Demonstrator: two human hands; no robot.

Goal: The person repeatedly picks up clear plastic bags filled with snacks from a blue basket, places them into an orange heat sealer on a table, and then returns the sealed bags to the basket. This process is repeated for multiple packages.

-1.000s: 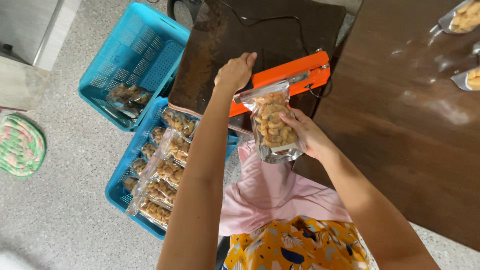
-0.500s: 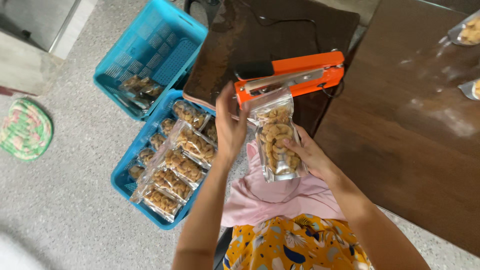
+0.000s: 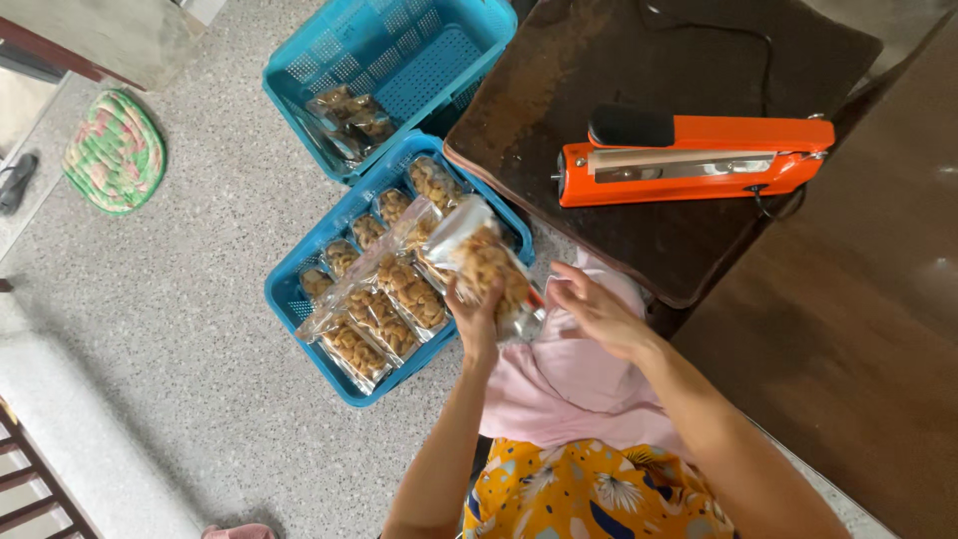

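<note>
My left hand (image 3: 473,317) grips a clear pouch of brown snacks (image 3: 486,262) and holds it over the near blue basket (image 3: 299,324), which is packed with several filled pouches (image 3: 384,304). My right hand (image 3: 599,311) hovers just right of the pouch, fingers spread, holding nothing. An orange heat sealer (image 3: 694,160) with a black handle lies with its arm down on the small dark brown table (image 3: 559,90), apart from both hands.
A second blue basket (image 3: 419,50) behind the first holds a couple of pouches (image 3: 349,115). A larger dark wooden table (image 3: 858,329) fills the right side. A green and pink mat (image 3: 115,150) lies on the speckled floor at left.
Both hands have left the sealer and moved down-left with the pouch, from the sealer's jaw to above the near basket. My right hand has let go of the pouch. The sealer's arm is down.
</note>
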